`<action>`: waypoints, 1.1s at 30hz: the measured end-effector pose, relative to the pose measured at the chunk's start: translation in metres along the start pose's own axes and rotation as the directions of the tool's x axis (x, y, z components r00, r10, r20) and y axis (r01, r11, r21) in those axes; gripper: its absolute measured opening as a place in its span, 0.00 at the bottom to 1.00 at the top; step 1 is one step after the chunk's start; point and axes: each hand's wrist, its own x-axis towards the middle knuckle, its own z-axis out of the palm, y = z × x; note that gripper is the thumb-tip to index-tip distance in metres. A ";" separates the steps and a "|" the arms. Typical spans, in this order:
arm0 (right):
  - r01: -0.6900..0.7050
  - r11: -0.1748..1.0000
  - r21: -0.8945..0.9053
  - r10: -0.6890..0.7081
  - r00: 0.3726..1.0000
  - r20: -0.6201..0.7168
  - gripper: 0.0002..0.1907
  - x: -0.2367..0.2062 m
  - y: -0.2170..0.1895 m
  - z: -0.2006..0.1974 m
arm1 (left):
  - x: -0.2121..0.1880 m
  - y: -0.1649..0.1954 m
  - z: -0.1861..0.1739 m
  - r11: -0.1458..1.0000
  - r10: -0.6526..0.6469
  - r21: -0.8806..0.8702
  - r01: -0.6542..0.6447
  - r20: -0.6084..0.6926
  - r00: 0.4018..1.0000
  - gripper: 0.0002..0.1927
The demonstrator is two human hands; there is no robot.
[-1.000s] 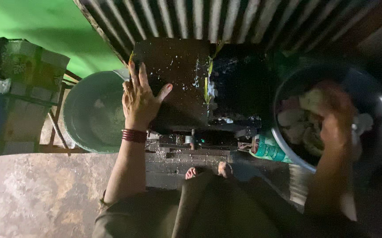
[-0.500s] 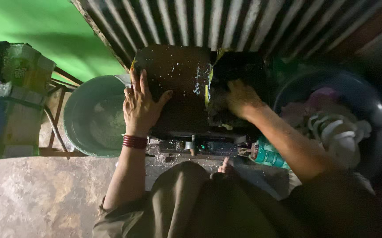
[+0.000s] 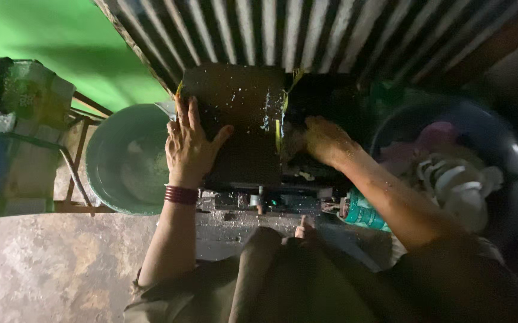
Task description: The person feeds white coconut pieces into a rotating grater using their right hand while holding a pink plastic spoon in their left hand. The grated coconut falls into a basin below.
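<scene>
The left hand (image 3: 190, 143) lies flat, fingers spread, on the dark wet stone slab (image 3: 235, 119), a red bangle at its wrist. At three o'clock of it the right hand (image 3: 325, 140) rests curled on dark wet cloth (image 3: 325, 101) on the slab's right half; whether it grips the cloth I cannot tell. At nine o'clock stands a round green plastic basin (image 3: 124, 158). At four o'clock lies a teal ribbed packet (image 3: 363, 212), and beyond it a dark round tub of pale laundry (image 3: 450, 173)
</scene>
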 end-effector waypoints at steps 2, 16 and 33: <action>0.006 0.999 0.051 -0.004 1.000 -0.025 0.19 0.000 0.001 0.002 | 0.002 0.001 -0.001 1.000 -0.020 -0.012 0.020 0.038 0.999 0.53; -0.191 0.935 0.299 0.178 0.981 0.071 0.21 0.002 -0.019 -0.006 | 0.006 0.000 0.003 0.998 -0.066 -0.003 0.067 0.096 0.993 0.54; 0.055 0.997 -0.048 -0.052 0.997 0.057 0.20 0.018 -0.007 0.003 | 0.003 0.000 0.007 0.998 -0.056 -0.035 0.057 0.043 0.998 0.52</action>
